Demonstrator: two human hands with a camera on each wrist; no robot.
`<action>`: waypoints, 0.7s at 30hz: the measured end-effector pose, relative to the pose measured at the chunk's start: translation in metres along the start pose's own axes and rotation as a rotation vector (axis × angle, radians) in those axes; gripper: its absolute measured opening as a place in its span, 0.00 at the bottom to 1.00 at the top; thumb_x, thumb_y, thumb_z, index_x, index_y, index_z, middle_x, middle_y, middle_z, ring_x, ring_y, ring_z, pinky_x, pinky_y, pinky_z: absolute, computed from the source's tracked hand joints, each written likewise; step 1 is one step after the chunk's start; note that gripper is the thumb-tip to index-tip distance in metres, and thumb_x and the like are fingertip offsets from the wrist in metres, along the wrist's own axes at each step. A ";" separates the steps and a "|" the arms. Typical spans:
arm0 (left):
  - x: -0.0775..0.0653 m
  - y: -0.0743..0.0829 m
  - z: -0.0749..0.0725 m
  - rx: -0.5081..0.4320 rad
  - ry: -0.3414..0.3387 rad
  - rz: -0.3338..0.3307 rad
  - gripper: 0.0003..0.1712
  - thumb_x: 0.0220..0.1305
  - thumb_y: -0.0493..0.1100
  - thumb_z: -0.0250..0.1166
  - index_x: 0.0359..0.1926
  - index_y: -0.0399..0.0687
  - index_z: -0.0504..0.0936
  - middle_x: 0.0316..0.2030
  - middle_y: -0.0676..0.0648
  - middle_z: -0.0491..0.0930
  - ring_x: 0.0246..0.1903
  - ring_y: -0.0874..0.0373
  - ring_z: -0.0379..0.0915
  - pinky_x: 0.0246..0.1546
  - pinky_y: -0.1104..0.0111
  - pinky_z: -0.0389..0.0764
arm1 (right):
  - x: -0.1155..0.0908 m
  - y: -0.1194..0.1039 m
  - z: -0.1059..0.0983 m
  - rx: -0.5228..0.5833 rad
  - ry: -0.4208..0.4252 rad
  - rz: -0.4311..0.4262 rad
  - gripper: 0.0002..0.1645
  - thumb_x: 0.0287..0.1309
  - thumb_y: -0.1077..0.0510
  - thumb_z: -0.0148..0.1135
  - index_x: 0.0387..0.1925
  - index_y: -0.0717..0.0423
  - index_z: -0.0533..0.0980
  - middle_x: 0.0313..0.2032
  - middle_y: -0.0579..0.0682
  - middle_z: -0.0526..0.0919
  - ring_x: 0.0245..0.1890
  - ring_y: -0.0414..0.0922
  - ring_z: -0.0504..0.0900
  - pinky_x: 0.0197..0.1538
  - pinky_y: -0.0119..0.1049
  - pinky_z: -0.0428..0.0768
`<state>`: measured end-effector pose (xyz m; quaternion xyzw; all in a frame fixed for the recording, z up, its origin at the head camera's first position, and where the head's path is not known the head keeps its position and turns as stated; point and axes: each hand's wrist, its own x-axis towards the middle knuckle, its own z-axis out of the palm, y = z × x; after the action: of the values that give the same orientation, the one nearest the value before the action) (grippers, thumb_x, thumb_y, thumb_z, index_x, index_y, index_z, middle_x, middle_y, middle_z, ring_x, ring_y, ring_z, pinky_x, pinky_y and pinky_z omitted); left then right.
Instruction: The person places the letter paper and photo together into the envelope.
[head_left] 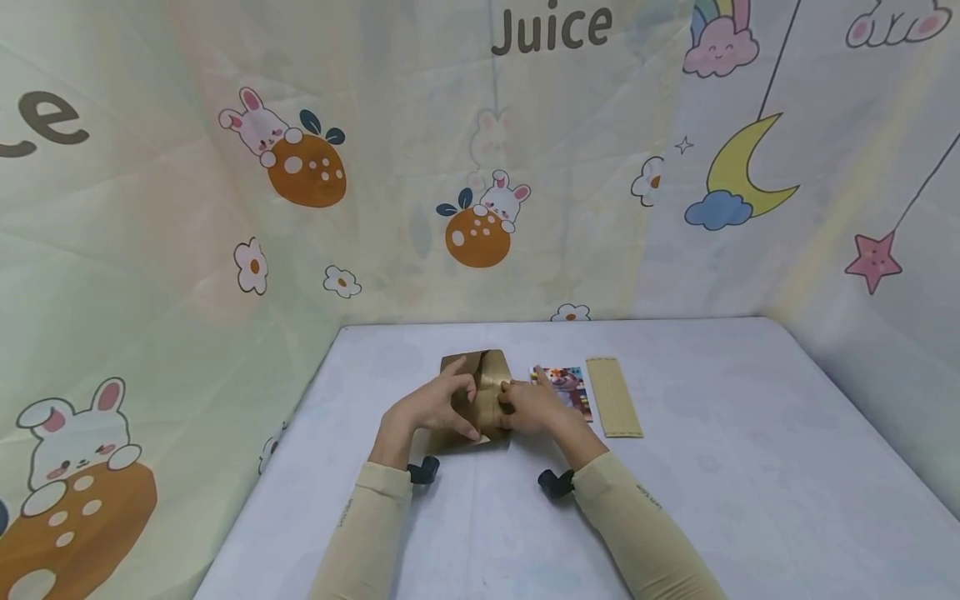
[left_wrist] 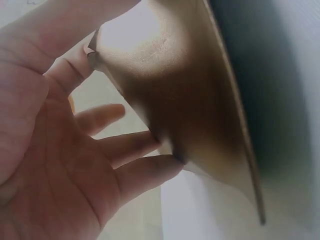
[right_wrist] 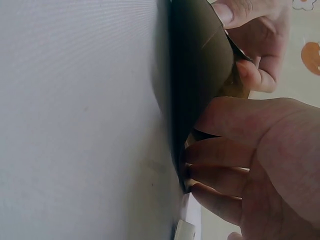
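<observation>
A brown paper envelope sits on the table between both hands, its upper layer lifted and bulging. My left hand grips its left side with bent fingers. In the left wrist view, fingertips of the left hand meet the edge of the envelope, and a gap shows under its raised layer. My right hand pinches the right side. The right wrist view shows the thumb and fingers of the right hand on either side of the envelope's edge. The contents of the envelope cannot be seen.
A colourful picture card lies just right of the right hand, partly covered by it. Beyond it is a narrow tan strip. The white-covered table is backed by printed cloth walls.
</observation>
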<state>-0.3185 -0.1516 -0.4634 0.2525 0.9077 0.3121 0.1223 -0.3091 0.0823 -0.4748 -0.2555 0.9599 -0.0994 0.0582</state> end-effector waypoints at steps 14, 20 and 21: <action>0.001 0.000 0.002 0.041 0.031 -0.008 0.33 0.38 0.57 0.88 0.36 0.56 0.75 0.84 0.44 0.41 0.77 0.37 0.55 0.65 0.46 0.73 | -0.002 0.001 -0.001 0.011 -0.010 0.025 0.32 0.66 0.39 0.67 0.63 0.53 0.80 0.72 0.55 0.74 0.74 0.55 0.71 0.80 0.67 0.42; 0.002 0.001 0.003 0.059 0.032 -0.013 0.31 0.38 0.58 0.88 0.35 0.60 0.73 0.84 0.43 0.41 0.75 0.35 0.59 0.62 0.48 0.76 | -0.002 0.003 -0.002 0.058 0.064 -0.008 0.26 0.64 0.46 0.71 0.57 0.56 0.82 0.63 0.56 0.83 0.67 0.56 0.78 0.78 0.69 0.46; 0.002 0.001 0.003 0.060 0.032 -0.012 0.31 0.38 0.58 0.88 0.34 0.61 0.73 0.84 0.43 0.41 0.74 0.35 0.61 0.60 0.48 0.77 | -0.002 0.004 -0.003 0.063 0.082 -0.015 0.25 0.64 0.46 0.71 0.56 0.56 0.82 0.59 0.55 0.85 0.64 0.56 0.80 0.78 0.69 0.47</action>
<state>-0.3184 -0.1485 -0.4650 0.2455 0.9201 0.2879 0.1019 -0.3096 0.0873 -0.4731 -0.2566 0.9559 -0.1406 0.0263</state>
